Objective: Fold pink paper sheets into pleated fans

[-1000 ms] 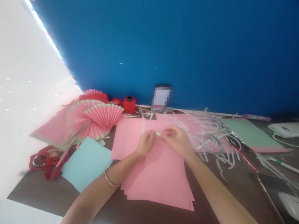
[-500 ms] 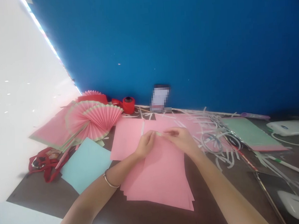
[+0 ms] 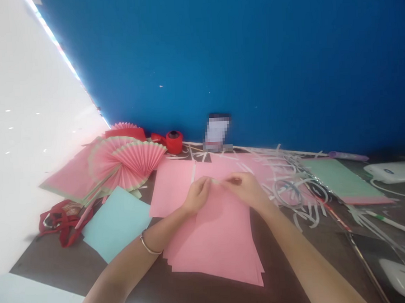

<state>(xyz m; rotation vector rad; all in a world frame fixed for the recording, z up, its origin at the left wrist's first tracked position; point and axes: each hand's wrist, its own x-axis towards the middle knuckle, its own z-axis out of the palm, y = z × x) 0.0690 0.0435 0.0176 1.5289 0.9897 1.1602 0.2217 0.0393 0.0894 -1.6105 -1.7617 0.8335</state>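
Observation:
A stack of pink paper sheets (image 3: 220, 232) lies fanned in front of me. My left hand (image 3: 198, 195) is closed in a pinch at the top edge of the uppermost sheet. Facing it from the right, my right hand (image 3: 247, 190) has thumb and forefinger pinched at the same edge. A short pale strip (image 3: 215, 181) shows between the two sets of fingertips; its kind is too small to make out. Another pink sheet (image 3: 168, 185) lies under and left of my left hand, with a narrow white strip along its right side.
Pleated pink-and-green paper fans (image 3: 140, 159), a red tape roll (image 3: 174, 143) and a light blue sheet (image 3: 120, 223) lie left. A phone (image 3: 217, 132) leans on the blue wall. Loose white strips (image 3: 292, 183), green sheets (image 3: 341, 180) and a white device (image 3: 395, 172) lie right.
Both hands hold almost the same place at the sheet's top edge. My right fingertips have shifted very slightly; the papers look unmoved.

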